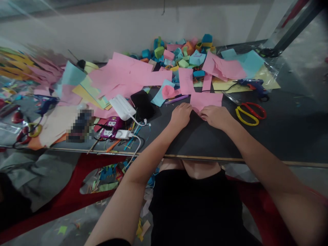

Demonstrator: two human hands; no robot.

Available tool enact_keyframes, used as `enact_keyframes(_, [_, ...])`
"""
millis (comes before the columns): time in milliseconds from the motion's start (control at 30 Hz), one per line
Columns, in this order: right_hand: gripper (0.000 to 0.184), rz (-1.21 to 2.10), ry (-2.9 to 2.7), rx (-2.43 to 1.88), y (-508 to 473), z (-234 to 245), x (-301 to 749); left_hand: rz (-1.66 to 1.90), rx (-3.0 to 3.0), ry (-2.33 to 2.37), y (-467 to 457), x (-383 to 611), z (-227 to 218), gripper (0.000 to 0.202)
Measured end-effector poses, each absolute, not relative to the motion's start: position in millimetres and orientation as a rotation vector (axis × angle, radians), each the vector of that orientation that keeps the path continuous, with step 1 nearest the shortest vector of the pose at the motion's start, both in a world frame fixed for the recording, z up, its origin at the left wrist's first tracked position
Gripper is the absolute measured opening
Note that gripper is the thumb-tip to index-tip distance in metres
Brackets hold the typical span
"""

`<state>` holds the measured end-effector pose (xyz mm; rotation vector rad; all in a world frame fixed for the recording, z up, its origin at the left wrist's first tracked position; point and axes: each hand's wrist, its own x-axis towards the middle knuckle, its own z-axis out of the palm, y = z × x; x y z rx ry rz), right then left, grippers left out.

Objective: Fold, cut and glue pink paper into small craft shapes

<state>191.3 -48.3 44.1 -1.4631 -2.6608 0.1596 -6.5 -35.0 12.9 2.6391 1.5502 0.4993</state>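
Observation:
My left hand (180, 115) and my right hand (216, 116) rest side by side on the dark table (282, 136), both with fingers curled at the near edge of a pink paper sheet (207, 99). The fingertips of both hands press and pinch that sheet's lower edge. Just beyond the sheet lie a crumpled pink paper ball (169, 91) and a purple pen (177, 99).
Red and yellow scissors (249, 112) and a blue glue gun (252, 85) lie to the right. Heaps of pink, blue and yellow paper (123, 77) and folded coloured pieces (179, 54) cover the back. A white power bank (122, 107), black pouch (142, 104) and cables sit left.

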Motion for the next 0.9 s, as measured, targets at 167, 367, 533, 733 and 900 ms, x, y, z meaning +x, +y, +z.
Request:
enact_keyframes(167, [0.024,0.141,-2.708,-1.472,-49.4,48.9,192.5,0.504,2.638,1.55,-33.8,-7.0,11.4,0.039])
enact_keyframes(367, [0.024,0.15,-2.746,-1.507,-54.0,55.1,190.9,0.476,2.642,1.554,-32.5,-6.8,10.1,0.037])
enact_keyframes(533, [0.024,0.193,-2.802,-1.573,-53.3,62.0,192.4,0.443,2.653,1.579,-34.3,-5.6,13.3,0.036])
enact_keyframes(733, [0.023,0.289,-2.815,-1.546,-51.0,63.8,200.0,0.383,2.665,1.582,-34.8,-5.1,15.1,0.038])
enact_keyframes(900, [0.019,0.244,-2.61,-1.43,-46.4,50.8,203.1,0.392,2.741,1.552,-34.6,-6.6,15.5,0.033])
